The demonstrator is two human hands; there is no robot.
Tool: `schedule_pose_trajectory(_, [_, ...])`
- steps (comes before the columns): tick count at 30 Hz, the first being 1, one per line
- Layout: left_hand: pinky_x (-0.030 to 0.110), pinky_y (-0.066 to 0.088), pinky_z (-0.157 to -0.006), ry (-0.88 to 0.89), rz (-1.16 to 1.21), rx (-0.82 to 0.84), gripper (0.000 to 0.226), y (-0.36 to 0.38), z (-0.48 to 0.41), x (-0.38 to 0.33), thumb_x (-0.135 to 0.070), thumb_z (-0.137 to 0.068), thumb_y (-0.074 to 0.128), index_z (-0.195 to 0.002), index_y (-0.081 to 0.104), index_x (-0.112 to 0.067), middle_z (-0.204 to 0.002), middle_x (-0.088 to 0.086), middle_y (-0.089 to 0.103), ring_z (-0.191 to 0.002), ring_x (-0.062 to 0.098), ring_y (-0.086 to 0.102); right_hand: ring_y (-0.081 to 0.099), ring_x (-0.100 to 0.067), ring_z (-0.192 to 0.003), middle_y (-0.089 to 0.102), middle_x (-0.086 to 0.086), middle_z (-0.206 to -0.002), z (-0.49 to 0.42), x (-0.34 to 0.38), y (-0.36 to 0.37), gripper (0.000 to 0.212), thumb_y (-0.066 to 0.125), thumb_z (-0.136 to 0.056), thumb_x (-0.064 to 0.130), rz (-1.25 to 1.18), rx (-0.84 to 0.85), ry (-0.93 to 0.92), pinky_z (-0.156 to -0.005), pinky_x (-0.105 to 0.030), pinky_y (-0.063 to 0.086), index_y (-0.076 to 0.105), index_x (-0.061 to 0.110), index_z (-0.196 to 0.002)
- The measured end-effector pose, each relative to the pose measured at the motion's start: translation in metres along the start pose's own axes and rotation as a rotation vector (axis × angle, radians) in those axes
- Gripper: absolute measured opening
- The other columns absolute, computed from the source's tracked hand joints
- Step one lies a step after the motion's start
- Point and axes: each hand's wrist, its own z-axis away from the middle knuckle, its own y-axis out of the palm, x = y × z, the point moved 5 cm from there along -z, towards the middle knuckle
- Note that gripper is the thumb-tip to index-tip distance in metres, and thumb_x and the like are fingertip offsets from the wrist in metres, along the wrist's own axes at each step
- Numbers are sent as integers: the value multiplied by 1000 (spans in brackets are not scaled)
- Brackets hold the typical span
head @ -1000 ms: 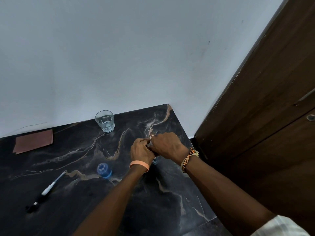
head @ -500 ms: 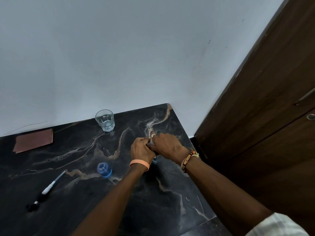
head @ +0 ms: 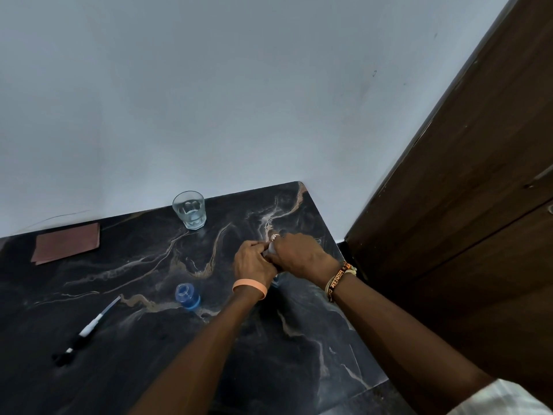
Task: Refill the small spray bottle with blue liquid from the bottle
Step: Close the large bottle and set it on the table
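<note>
Both hands meet over the right side of the black marble table (head: 299, 354). My left hand (head: 253, 262) and my right hand (head: 299, 254) curl around a small object; only a whitish bit (head: 271, 248) shows between the fingers, and a bluish glint (head: 275, 280) shows below them. It looks like the small spray bottle, mostly hidden. A small bottle of blue liquid (head: 187, 296) stands upright on the table to the left of my left wrist, apart from both hands.
A clear drinking glass (head: 189, 209) stands near the wall. A brown folded cloth (head: 67, 247) lies at the back left. A black and white pen-like tool (head: 86, 330) lies at the front left. A dark wooden door (head: 463, 205) stands to the right.
Both hands stay clasped on the small object at the same spot; the fingers shift only slightly. Nothing else on the table has moved.
</note>
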Motion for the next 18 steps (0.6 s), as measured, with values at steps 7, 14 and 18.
schedule_pose_trajectory(7, [21, 47, -82, -6, -16, 17, 52, 1, -1, 2, -25, -56, 92, -102, 74, -11, -109, 7, 65, -96, 18, 62, 66, -35, -92, 65, -14, -106, -2, 1, -9, 28, 42, -103, 29, 82, 28, -52, -62, -37, 44, 58, 7, -111])
schedule_pose_trajectory(14, [20, 44, -79, 17, -14, 16, 49, 0, -2, 2, -26, -56, 91, -100, 75, -12, -105, 7, 65, -94, 18, 61, 68, -31, -88, 65, -10, -103, 1, 0, -9, 31, 46, -103, 34, 152, 10, -30, -59, -36, 45, 54, 8, -116])
schedule_pose_trajectory(18, [21, 45, -75, 42, -11, 19, 39, 1, -1, 2, -25, -56, 90, -91, 76, -15, -97, 4, 68, -93, 18, 61, 67, -28, -82, 66, -9, -100, 3, -5, 1, 44, 39, -102, 49, 107, -7, -45, -57, -34, 43, 49, 11, -123])
